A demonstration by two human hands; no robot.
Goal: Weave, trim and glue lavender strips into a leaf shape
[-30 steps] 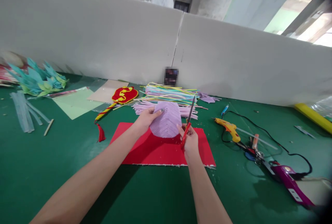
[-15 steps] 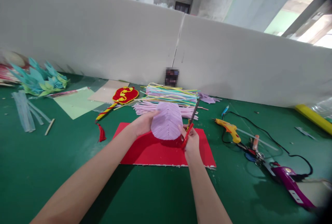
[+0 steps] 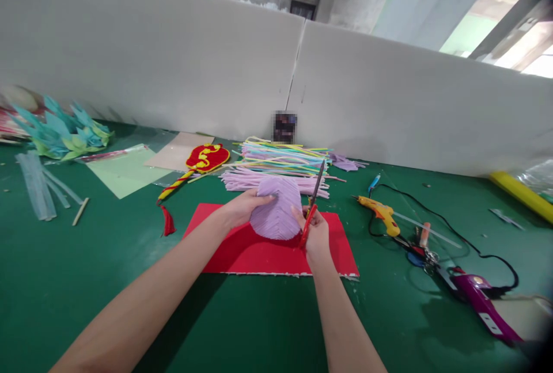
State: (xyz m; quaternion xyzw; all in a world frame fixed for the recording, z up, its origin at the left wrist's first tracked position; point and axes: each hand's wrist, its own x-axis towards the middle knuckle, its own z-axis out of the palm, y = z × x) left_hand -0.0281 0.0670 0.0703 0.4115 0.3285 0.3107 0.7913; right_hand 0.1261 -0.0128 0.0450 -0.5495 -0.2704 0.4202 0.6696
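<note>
A round purple leaf-like piece point(image 3: 279, 212), ribbed with slanting strips that meet along a middle line, is held over a red board point(image 3: 263, 261). My left hand point(image 3: 242, 207) pinches its left edge, thumb on top. In my right hand point(image 3: 317, 235) are red-handled scissors point(image 3: 311, 217), blades pointing up and away; its thumb and fingers also touch the right edge of the purple piece. Just beyond lies a bundle of purple pipe cleaners point(image 3: 242, 180), with yellow, blue and white pipe cleaners point(image 3: 285, 157) behind it.
A red and yellow fan-shaped ornament point(image 3: 207, 158) with a tassel lies left. Green paper point(image 3: 125, 174), glue sticks point(image 3: 37, 186) and teal paper petals point(image 3: 64, 128) are farther left. A yellow glue gun point(image 3: 382, 214), its cord and a purple tool point(image 3: 486, 304) lie right. A white partition point(image 3: 173, 56) stands behind.
The purple piece has shifted slightly toward me and turned a little. My left thumb now lies across its top, and the scissors have moved slightly left.
</note>
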